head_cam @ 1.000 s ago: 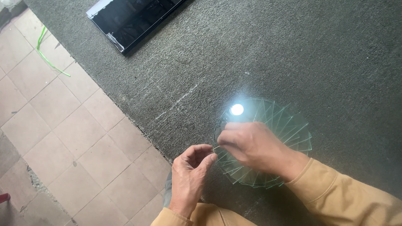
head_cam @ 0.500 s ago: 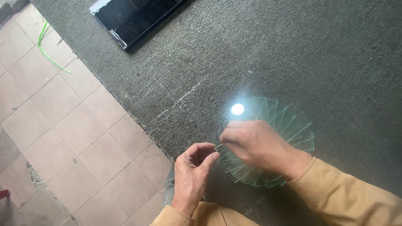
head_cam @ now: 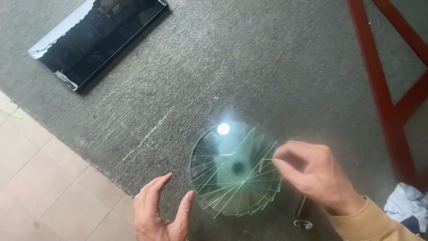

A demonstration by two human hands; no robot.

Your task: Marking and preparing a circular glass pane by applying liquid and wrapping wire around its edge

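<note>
Grey carpet (head_cam: 276, 67), fanned glass panes (head_cam: 234, 174), right hand (head_cam: 316, 176) perhaps pinching

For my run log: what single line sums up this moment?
left hand open, beside glass stack | right hand pinching stack's edge | grey carpet

The fan of glass pieces (head_cam: 234, 172) lies on the mat (head_cam: 267, 67). The right hand (head_cam: 312, 174) touches the fan's right edge; the left hand (head_cam: 158, 212) hovers just beside its lower left. A metal tool (head_cam: 302, 214) lies just right of the fan, below the right hand. A cloth (head_cam: 408, 205) sits farther right. A flat panel (head_cam: 96, 38) lies well beyond the fan, up left. Floor tiles (head_cam: 40, 178) lie left of the fan.
</note>
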